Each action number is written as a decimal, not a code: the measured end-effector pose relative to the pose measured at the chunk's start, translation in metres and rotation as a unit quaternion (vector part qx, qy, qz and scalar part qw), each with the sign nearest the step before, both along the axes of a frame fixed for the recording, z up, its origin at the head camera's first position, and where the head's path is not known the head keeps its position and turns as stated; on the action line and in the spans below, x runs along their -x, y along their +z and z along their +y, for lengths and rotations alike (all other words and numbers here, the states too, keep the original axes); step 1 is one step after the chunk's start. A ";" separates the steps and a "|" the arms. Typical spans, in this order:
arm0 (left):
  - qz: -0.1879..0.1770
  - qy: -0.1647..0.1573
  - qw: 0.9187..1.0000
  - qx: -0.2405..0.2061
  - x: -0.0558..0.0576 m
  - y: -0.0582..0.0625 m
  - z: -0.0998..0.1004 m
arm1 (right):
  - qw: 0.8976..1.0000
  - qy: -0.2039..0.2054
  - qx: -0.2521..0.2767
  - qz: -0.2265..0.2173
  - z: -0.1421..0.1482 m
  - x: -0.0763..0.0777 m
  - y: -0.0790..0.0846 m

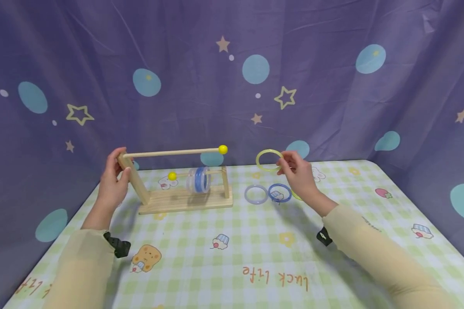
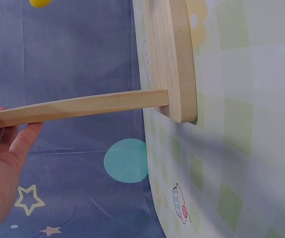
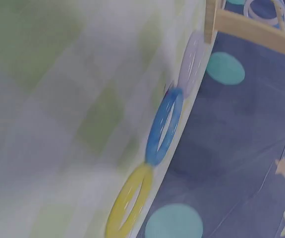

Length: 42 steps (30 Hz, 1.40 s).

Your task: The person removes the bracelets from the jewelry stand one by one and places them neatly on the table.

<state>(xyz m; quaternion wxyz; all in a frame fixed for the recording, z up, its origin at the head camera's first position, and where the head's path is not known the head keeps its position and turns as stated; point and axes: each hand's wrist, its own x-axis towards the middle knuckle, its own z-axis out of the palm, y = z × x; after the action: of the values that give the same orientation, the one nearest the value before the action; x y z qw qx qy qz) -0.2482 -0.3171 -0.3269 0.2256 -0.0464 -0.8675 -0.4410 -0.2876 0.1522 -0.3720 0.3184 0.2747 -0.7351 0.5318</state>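
A wooden stand has a long upper rod and a shorter lower rod, each tipped with a yellow ball. Clear and blue rings hang on the lower rod. My left hand grips the top of the tall left post, thumb in front. Pinched between my right hand's thumb and fingers is a yellow ring, raised above the table right of the upper rod's ball. Below it lie a pale clear ring, a blue ring and another yellow ring, partly hidden in the head view.
A green-and-white checked cloth printed with cartoon figures covers the table. Behind it hangs a purple curtain with stars and teal spots. Each wrist carries a black strap device, such as the left one.
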 end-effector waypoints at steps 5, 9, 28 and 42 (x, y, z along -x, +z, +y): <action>0.000 0.000 1.000 -0.001 -0.001 -0.001 0.000 | 0.999 -0.034 -0.039 0.003 0.026 0.000 -0.004; 0.009 0.000 1.000 0.007 0.000 -0.001 0.000 | 0.996 -0.059 -0.073 0.003 0.046 -0.001 -0.007; 0.024 -0.008 1.000 0.011 0.000 -0.002 0.000 | 0.964 -0.164 -0.205 -0.033 0.125 -0.006 -0.008; 0.019 -0.006 1.000 0.011 0.000 -0.002 -0.001 | 0.938 -0.141 -0.298 -0.105 0.166 -0.006 -0.015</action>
<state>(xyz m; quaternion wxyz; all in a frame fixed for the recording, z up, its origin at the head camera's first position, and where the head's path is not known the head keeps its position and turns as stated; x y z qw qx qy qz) -0.2486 -0.3181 -0.3288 0.2391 -0.0624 -0.8676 -0.4315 -0.2816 0.3185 -0.3869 0.2150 0.1930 -0.9203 0.2636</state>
